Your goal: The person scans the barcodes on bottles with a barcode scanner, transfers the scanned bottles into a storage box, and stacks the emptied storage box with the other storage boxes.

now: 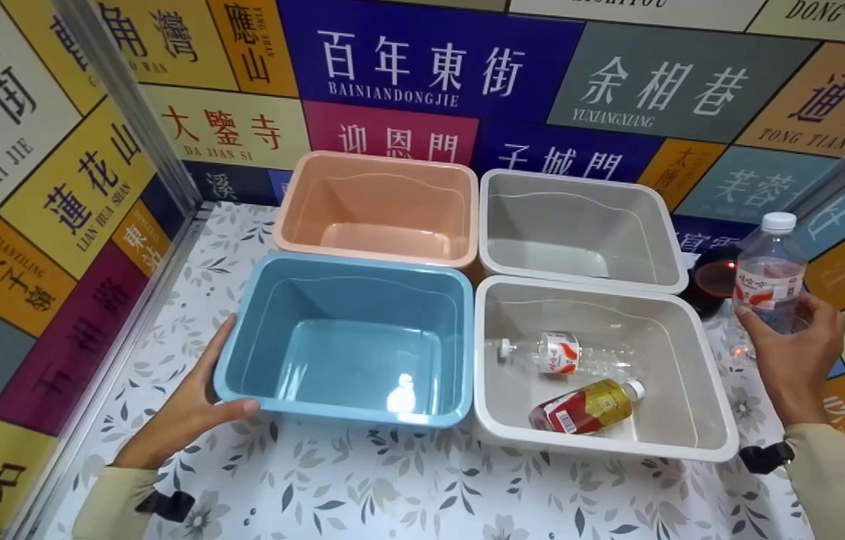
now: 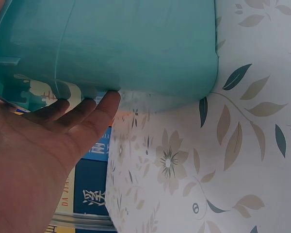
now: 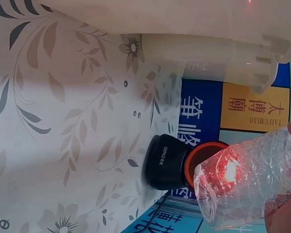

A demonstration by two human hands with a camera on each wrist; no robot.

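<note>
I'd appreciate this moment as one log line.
left hand touching blue rectangular plastic bin; right hand gripping clear plastic bottle; off-white plastic bin: two plastic bottles

The right hand [image 1: 801, 356] grips a clear plastic bottle [image 1: 769, 277] with a white cap and a red-and-white label. The bottle is held nearly upright, cap uppermost, to the right of the white tub [image 1: 602, 445] and close to the black scanner [image 3: 166, 162] — red light glows on its clear, ridged lower end. The left hand [image 1: 201, 401] touches a blue tub [image 1: 362, 367], thumb at the near left corner, fingers along the outer left wall. Glossy and round-cornered, the tub stands upright just beside the white tub, bright glare on its floor.
</note>
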